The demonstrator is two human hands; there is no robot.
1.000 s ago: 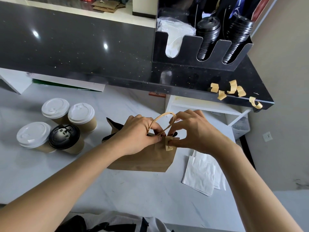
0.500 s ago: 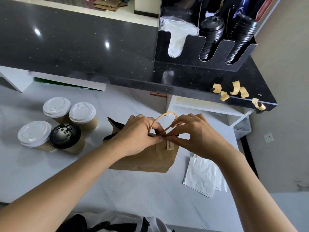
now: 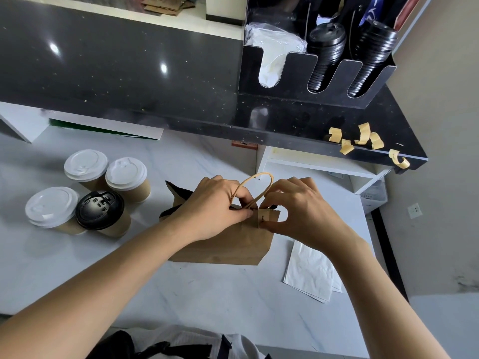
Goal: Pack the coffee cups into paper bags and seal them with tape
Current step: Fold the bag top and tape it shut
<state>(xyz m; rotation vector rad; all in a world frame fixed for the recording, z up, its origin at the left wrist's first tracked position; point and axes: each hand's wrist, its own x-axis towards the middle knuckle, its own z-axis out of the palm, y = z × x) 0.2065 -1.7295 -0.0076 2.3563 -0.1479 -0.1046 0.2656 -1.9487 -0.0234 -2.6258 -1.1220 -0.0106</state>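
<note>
A brown paper bag [image 3: 228,244] with loop handles stands on the white marble table [image 3: 181,294]. My left hand [image 3: 215,206] pinches the bag's top edge closed just below the handles. My right hand [image 3: 298,208] presses a strip of tan tape [image 3: 267,217] over that top edge with thumb and fingers. What is inside the bag is hidden. To the left stand several kraft coffee cups: three with white lids [image 3: 85,164] and one with a black lid [image 3: 99,208].
Several curled tape strips [image 3: 363,137] stick to the black counter's edge [image 3: 285,130] at the upper right. A black dispenser [image 3: 324,79] with lid stacks sits on that counter. White paper bags [image 3: 311,273] lie flat right of the brown bag.
My right hand has folded the tape strip down over the bag's top edge and now presses it flat. The left hand keeps its pinch.
</note>
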